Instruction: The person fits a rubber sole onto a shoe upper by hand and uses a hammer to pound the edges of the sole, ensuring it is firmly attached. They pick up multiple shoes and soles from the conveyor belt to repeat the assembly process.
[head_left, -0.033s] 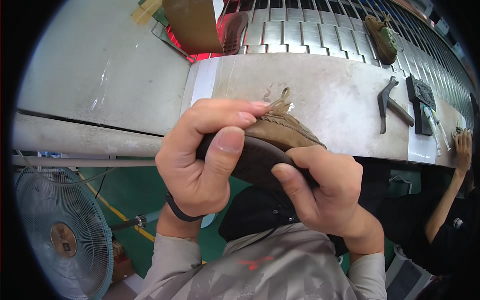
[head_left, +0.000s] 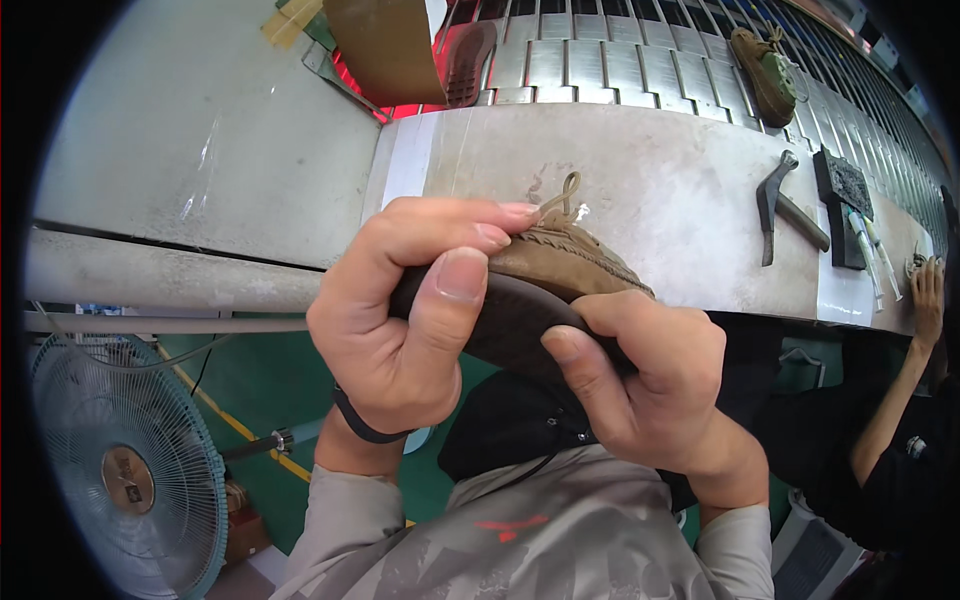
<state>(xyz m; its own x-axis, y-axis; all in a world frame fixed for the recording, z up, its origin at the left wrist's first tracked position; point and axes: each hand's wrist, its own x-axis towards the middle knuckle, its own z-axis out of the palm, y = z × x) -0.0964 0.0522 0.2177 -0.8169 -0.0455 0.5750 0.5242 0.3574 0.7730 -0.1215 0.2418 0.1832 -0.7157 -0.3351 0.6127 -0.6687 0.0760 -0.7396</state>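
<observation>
A brown lace-up shoe (head_left: 560,268) with a dark sole (head_left: 505,318) is held up over the near edge of the workbench, tilted so that its sole faces me. My left hand (head_left: 400,310) grips one end, thumb on the sole and fingers over the upper. On the other end my right hand (head_left: 645,375) is closed, its thumb against the sole and its forefinger along the side where the sole meets the upper. A loop of tan lace (head_left: 571,190) stands up beyond my left fingertips. Both hands hide the shoe's ends.
A hammer (head_left: 790,205), a black block (head_left: 843,185) and two slim syringe-like tubes (head_left: 868,255) lie right on the bench (head_left: 480,150). Beyond runs a slatted metal conveyor (head_left: 590,70) carrying a shoe (head_left: 765,80) and a loose sole (head_left: 468,65). A co-worker's hand (head_left: 928,300) is far right; a fan (head_left: 130,480) stands left.
The lace loop has shifted slightly and looks narrower. Both hands keep their grip on the shoe in almost the same place.
</observation>
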